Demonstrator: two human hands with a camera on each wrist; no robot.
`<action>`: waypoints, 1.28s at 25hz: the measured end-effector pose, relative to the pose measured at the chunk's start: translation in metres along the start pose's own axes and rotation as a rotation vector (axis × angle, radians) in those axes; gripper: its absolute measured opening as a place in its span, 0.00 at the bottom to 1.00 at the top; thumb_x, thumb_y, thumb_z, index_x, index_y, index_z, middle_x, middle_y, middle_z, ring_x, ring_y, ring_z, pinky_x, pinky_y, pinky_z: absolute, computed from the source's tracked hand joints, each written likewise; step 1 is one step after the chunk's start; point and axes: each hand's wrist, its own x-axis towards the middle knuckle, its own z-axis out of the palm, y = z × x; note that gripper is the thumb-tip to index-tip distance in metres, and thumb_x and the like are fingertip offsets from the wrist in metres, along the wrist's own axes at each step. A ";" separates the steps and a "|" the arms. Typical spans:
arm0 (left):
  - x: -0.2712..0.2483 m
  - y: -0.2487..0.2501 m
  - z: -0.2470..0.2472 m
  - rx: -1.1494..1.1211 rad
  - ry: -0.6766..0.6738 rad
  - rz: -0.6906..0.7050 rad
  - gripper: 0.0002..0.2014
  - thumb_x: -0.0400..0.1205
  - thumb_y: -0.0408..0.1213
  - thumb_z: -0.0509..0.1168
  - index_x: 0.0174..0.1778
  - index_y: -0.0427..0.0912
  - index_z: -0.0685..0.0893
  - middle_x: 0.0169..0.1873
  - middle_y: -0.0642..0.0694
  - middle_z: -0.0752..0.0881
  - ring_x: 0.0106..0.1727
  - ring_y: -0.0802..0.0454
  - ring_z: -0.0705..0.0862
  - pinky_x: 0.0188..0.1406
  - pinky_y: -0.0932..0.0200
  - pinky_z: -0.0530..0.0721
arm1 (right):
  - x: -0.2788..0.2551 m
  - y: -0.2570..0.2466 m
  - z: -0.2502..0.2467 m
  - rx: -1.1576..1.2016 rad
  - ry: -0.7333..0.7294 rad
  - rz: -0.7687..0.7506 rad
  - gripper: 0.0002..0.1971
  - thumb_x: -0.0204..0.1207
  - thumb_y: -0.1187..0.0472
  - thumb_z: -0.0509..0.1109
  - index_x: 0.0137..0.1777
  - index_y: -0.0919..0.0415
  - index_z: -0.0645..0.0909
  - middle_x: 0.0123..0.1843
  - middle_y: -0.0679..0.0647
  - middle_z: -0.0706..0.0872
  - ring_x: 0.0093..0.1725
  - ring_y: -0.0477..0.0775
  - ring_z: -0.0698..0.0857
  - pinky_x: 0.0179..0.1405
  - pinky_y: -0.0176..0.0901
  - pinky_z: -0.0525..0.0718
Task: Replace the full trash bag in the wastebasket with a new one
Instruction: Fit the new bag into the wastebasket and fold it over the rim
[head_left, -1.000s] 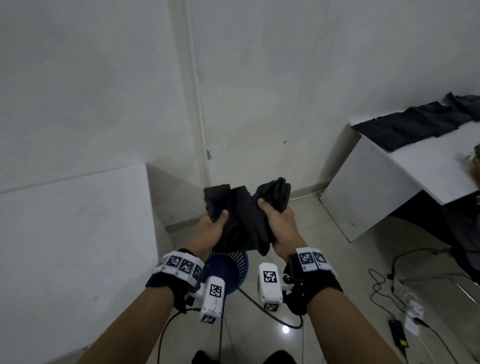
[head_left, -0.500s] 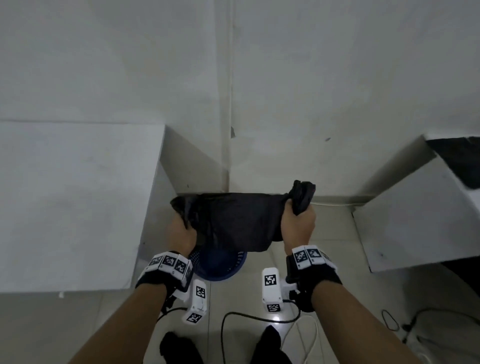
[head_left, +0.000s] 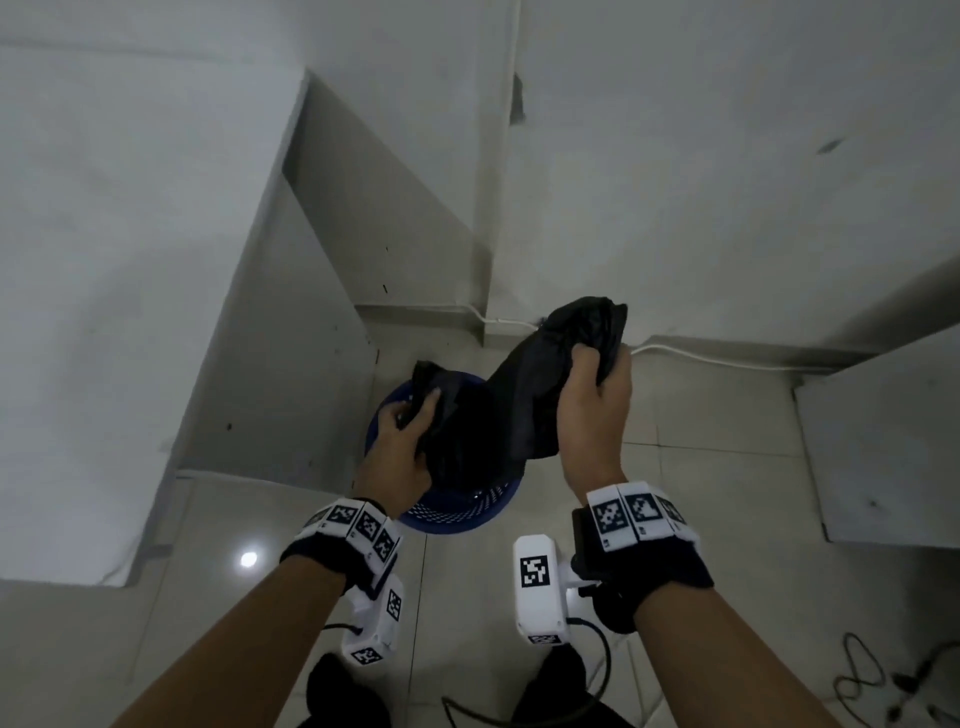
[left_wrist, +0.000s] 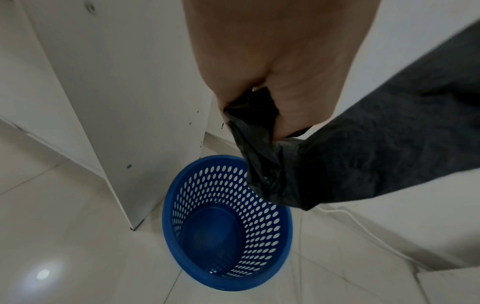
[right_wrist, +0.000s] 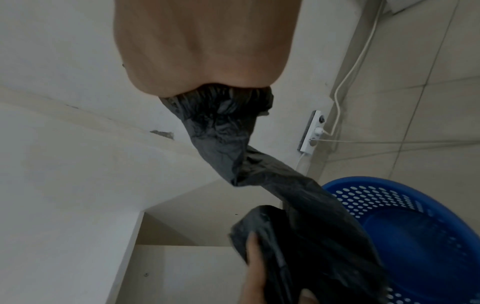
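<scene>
A black trash bag (head_left: 519, 395) hangs between my two hands above a blue perforated wastebasket (head_left: 457, 512) on the tiled floor. My left hand (head_left: 402, 441) grips one bunched edge of the bag (left_wrist: 262, 164), low over the basket's rim. My right hand (head_left: 592, 395) grips the other bunched end higher up and to the right, and the bag (right_wrist: 226, 131) trails from it down toward the basket. The wastebasket (left_wrist: 223, 226) is bare inside in the left wrist view, with no liner. The bag hides part of the basket (right_wrist: 415, 226) in the head view.
A white cabinet panel (head_left: 291, 338) stands right beside the basket on the left. A white board (head_left: 883, 457) leans at the right. A white cable (head_left: 701, 358) runs along the wall base to a power strip (right_wrist: 311, 131). Dark cords (head_left: 872, 680) lie on the floor at lower right.
The view has tilted down toward the floor. Both hands have lowered the bag over the basket; the left hand dropped to the rim, and the bag now slants down from the right hand.
</scene>
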 end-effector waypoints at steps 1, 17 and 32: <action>0.012 -0.024 0.018 0.012 -0.054 -0.008 0.47 0.78 0.25 0.65 0.85 0.61 0.47 0.79 0.36 0.60 0.74 0.34 0.72 0.73 0.43 0.76 | 0.009 0.020 0.008 0.009 -0.015 -0.009 0.05 0.83 0.56 0.62 0.51 0.47 0.79 0.43 0.42 0.85 0.40 0.38 0.84 0.44 0.41 0.83; 0.190 -0.140 0.111 -0.376 -0.053 0.204 0.16 0.87 0.52 0.56 0.59 0.43 0.74 0.48 0.47 0.85 0.48 0.49 0.89 0.46 0.46 0.90 | 0.150 0.294 0.125 -0.163 -0.361 -0.233 0.19 0.81 0.41 0.66 0.55 0.58 0.79 0.46 0.46 0.86 0.45 0.42 0.86 0.36 0.32 0.80; 0.154 -0.129 0.107 -0.436 0.192 0.089 0.14 0.86 0.45 0.64 0.64 0.43 0.82 0.46 0.45 0.88 0.36 0.50 0.87 0.25 0.61 0.81 | 0.142 0.288 0.087 -0.029 -0.506 -0.261 0.11 0.79 0.71 0.70 0.52 0.59 0.71 0.38 0.64 0.84 0.29 0.55 0.82 0.20 0.41 0.81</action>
